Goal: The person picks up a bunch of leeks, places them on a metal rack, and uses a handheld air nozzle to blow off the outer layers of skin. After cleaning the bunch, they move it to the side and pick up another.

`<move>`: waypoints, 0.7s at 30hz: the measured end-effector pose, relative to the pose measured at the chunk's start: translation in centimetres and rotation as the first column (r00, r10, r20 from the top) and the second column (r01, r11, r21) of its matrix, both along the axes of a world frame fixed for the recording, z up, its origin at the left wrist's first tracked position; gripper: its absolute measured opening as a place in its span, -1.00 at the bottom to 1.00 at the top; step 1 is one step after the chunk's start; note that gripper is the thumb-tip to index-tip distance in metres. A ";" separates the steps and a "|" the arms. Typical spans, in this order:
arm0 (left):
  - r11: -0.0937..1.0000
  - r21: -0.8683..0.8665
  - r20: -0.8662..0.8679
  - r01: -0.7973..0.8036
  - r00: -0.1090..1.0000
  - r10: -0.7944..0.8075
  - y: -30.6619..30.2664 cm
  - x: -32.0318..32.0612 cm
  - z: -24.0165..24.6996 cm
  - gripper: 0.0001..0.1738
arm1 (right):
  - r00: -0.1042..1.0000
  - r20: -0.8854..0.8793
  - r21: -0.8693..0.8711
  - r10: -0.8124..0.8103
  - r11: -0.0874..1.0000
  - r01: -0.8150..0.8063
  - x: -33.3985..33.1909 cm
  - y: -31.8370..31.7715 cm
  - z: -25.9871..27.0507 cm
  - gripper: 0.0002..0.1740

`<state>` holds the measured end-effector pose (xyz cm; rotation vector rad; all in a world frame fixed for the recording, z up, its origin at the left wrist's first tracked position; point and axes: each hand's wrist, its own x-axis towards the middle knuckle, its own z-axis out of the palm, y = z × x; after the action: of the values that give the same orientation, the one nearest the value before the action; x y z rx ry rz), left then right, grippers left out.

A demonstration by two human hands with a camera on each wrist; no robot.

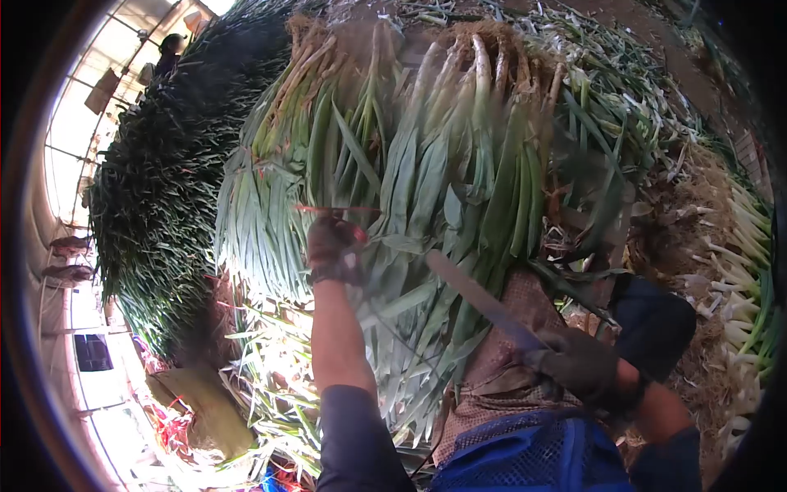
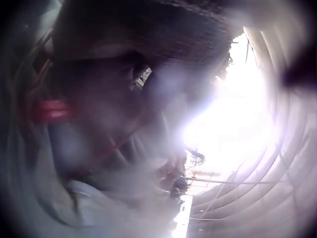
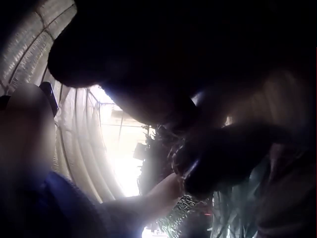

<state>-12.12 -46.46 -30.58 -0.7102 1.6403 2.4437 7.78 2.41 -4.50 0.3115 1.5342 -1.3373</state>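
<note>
In the head view, my gloved left hand [image 1: 334, 246] grips a thin red string [image 1: 338, 210] over the leaves of a wide layer of long green onions [image 1: 426, 180]. Their pale stems and rooty ends point away from me. My gloved right hand [image 1: 582, 365] holds a long knife [image 1: 475, 295] by its handle, over my lap at the lower right. The blade slants up and left, its tip over the leaves. The left wrist view is blurred, with a red strip [image 2: 52, 110] at its left. Dark shapes hide most of the right wrist view.
A tall heap of dark green onions [image 1: 172, 189] stands at the left. More trimmed onions [image 1: 746, 295] line the right side, with loose leaves [image 1: 615, 98] at the upper right. A tan sack [image 1: 201, 410] and red strings [image 1: 172, 426] lie at the lower left.
</note>
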 end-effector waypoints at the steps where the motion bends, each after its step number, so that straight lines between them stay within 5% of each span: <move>1: 0.975 0.001 -0.009 -0.223 0.975 0.223 3.6 1.0 4.6 -0.65 | 0.998 -0.025 -0.022 0.060 0.998 -0.061 -0.8 -1.3 -1.5 -0.65; 4: 0.979 0.116 -0.153 -0.169 0.971 0.185 5.2 3.0 12.4 -0.66 | 0.975 -0.074 0.008 0.208 0.978 -0.208 -4.0 -6.2 -3.3 -0.67; 5: 0.988 -0.055 -0.237 -0.148 0.963 0.131 5.7 3.6 13.8 -0.71 | 0.978 -0.056 -0.032 0.202 0.979 -0.204 -4.6 -7.6 -4.4 -0.67; 8: 0.983 0.158 -0.184 -0.093 0.975 0.122 6.9 7.1 19.7 -0.72 | 0.980 -0.027 -0.103 0.196 0.975 -0.198 -5.7 -11.4 -7.9 -0.68; 10: 0.996 0.068 -0.217 -0.059 0.974 0.073 7.5 10.7 22.1 -0.72 | 0.979 -0.035 -0.094 0.202 0.974 -0.204 -6.2 -13.3 -8.9 -0.67; 12: 0.916 -0.303 -0.366 -0.264 0.920 0.144 7.9 15.2 23.4 -0.73 | 0.983 -0.068 -0.115 0.170 0.977 -0.177 -6.2 -13.3 -9.4 -0.66; 14: 0.960 -0.163 -0.531 -0.227 0.840 0.108 3.8 19.1 24.4 -0.73 | 0.992 -0.025 -0.140 0.123 0.982 -0.126 -6.2 -11.4 -8.6 -0.64; 16: 0.921 -0.136 -0.451 -0.365 0.851 0.270 -1.2 22.4 26.1 -0.65 | 0.986 -0.124 -0.041 0.107 0.993 -0.113 -5.4 -7.8 -10.5 -0.63; 19: 0.596 -0.286 -0.328 -0.750 0.661 0.675 -8.4 27.3 24.3 -0.59 | 0.994 -0.101 0.048 -0.034 0.998 0.039 -4.7 -3.4 -7.1 -0.61; 21: 0.561 -0.272 -0.314 -0.782 0.623 0.716 -12.9 33.1 21.1 -0.60 | 0.973 -0.156 -0.005 -0.168 0.986 0.170 -3.4 0.6 -7.2 -0.63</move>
<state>21.00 -59.35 -9.52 -1.6157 2.2907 2.7547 4.41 3.00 -11.75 0.3566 1.6736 -1.5181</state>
